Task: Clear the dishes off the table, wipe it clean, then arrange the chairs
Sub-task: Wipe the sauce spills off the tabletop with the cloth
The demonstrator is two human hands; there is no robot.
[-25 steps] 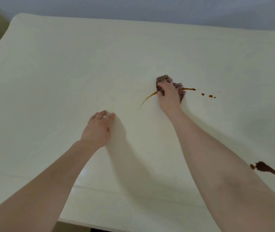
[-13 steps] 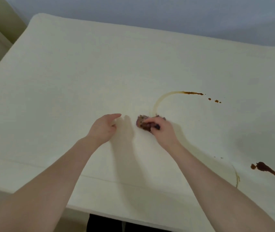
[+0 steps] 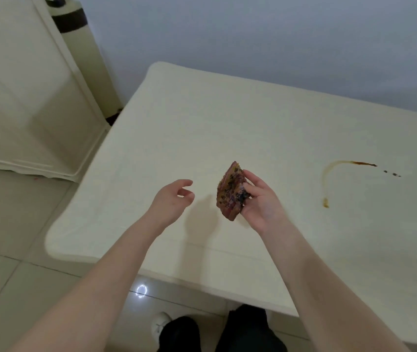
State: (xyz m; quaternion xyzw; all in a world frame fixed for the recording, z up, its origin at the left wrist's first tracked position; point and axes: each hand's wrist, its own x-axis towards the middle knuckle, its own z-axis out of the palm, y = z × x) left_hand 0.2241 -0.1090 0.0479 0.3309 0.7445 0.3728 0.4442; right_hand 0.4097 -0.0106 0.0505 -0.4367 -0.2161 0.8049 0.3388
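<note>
A cream-white table [image 3: 227,128] fills the middle and right of the head view. My right hand [image 3: 261,199] holds a small dirty reddish-brown cloth [image 3: 230,191] lifted above the tabletop, soiled face turned toward me. My left hand [image 3: 173,199] hovers just left of the cloth, fingers loosely curled and apart, holding nothing. A curved brown sauce smear [image 3: 334,174] with a few dark drops [image 3: 393,174] marks the table to the right of my hands.
A white cabinet [image 3: 24,97] stands at the left beside the table's corner, with a dark-banded container [image 3: 70,21] behind it. Pale floor tiles [image 3: 6,224] lie left of the table. My shoe and dark trouser legs [image 3: 227,331] show below the near edge.
My right hand dragged the cloth toward me, leaving a curved smear, then lifted it off the table and turned it up. My left hand rose too. The view swung left.
</note>
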